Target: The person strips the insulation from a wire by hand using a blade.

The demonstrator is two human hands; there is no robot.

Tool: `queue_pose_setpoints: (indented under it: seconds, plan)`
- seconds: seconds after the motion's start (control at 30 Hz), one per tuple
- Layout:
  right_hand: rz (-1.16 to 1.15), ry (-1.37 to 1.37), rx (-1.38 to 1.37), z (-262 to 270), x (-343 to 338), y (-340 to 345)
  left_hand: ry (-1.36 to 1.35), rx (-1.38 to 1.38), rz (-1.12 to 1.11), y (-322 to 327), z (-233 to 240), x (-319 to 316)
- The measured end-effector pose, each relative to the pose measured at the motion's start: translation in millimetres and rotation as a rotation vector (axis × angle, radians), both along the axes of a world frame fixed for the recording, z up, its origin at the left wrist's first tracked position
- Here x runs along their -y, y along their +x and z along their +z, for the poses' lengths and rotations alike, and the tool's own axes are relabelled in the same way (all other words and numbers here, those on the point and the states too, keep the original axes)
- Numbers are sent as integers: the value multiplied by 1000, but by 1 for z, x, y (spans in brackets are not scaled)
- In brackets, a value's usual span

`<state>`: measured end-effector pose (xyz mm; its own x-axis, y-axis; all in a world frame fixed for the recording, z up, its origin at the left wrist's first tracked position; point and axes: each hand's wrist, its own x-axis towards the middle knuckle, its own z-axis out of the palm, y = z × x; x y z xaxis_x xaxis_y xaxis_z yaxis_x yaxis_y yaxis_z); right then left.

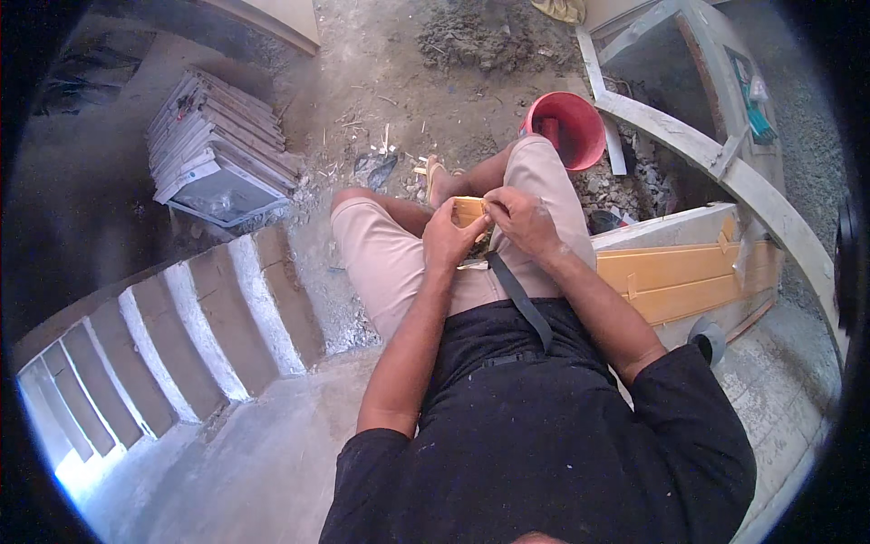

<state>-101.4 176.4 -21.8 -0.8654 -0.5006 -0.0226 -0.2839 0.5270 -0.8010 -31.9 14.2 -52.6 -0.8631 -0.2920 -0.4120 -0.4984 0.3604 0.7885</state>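
Note:
Between my knees, my left hand (450,238) is closed around a small yellow-orange piece (467,209), with the thumb along its near edge. It looks like a short panel or box; which of the two I cannot tell. The fingertips of my right hand (520,216) pinch at the right edge of the same piece, close to my left thumb. Whether the right fingers hold a smaller bit is too small to tell. A dark strap or belt end (520,299) lies over my lap below the hands.
A red bucket (578,132) stands beyond my right knee. At the right are a yellow-orange grooved panel (680,275) and a curved pale frame (686,132). A stack of tiles or panels (211,139) stands at the left, above stair steps (217,306). Rubble and sand (476,41) lie ahead.

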Motion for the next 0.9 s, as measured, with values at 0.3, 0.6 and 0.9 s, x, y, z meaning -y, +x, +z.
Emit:
queue_pose_setpoints:
  seconds: [0.3,0.6,0.9]
  plan:
    - [160,121,-287,4,-1,-2,-120,12,-23,0,5,-2]
    - [192,219,-314,-8,-1,-1,-225,73,-101,-2,8,-3]
    - [11,131,11,1,-4,-4,-231,71,-82,-1,10,-4]
